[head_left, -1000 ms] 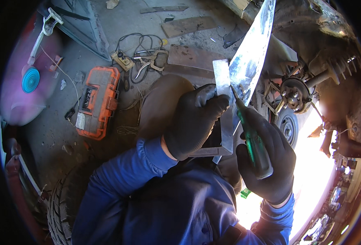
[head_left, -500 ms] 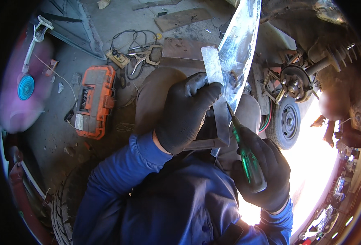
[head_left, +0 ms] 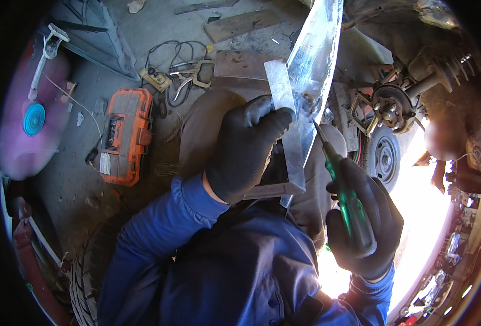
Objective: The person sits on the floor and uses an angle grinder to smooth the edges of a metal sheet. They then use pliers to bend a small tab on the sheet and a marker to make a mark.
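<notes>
In the middle, my gloved left hand [head_left: 243,152] is closed around a flat L-shaped metal square [head_left: 280,84], thumb on top of its long arm. The square lies against a long shiny sheet-metal strip [head_left: 317,51] that stretches away from my lap toward the far edge. My gloved right hand [head_left: 380,220] grips a screwdriver [head_left: 349,198] by its translucent green handle. Its thin dark shaft slants up and left, with the pointed tip near the strip's right edge, right of the square. Whether the tip touches the strip, I cannot tell.
An orange and grey toolbox [head_left: 127,136] sits on the floor to the left. Behind it are a power socket block [head_left: 155,79] with cables and a locking clamp [head_left: 199,73]. At right are a wheel [head_left: 383,157] and a brake hub [head_left: 392,108]. A tyre [head_left: 85,277] is at lower left.
My right hand has moved right and slightly down with the screwdriver, drawing its tip away from the square's edge. My left hand, the square and the strip have shifted slightly left in view.
</notes>
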A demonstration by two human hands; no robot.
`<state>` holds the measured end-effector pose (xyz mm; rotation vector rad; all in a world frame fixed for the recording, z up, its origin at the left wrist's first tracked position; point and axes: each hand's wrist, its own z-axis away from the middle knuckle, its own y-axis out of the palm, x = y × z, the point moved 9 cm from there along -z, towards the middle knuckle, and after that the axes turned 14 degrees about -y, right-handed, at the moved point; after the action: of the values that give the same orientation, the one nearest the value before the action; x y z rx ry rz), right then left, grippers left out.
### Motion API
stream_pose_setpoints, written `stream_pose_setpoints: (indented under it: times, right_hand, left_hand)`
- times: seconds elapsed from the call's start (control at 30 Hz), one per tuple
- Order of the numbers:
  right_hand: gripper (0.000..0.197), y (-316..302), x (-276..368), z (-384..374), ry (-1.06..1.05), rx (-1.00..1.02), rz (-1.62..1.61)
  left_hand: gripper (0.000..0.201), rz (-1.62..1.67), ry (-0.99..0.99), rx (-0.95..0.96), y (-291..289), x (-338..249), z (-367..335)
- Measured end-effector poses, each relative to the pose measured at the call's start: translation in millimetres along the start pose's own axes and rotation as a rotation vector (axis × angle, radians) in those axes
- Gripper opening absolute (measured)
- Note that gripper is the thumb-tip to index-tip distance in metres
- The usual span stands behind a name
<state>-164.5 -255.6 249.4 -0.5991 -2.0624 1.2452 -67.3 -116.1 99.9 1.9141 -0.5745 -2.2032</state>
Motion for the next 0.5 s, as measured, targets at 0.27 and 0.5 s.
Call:
stream_pose_setpoints:
  times: [0.27,0.5]
  right_hand:
    - [0.072,18.1,-16.0,-36.7,-0.049,0.000,-0.149]
    - [0.070,17.5,-19.3,-52.2,-0.059,-0.008,-0.133]
  left_hand:
    - [0.027,0.188,-0.163,0.013,1.5,9.4,1.8]
    - [0.023,0.011,-0.041,0.022,0.2,0.0,0.4]
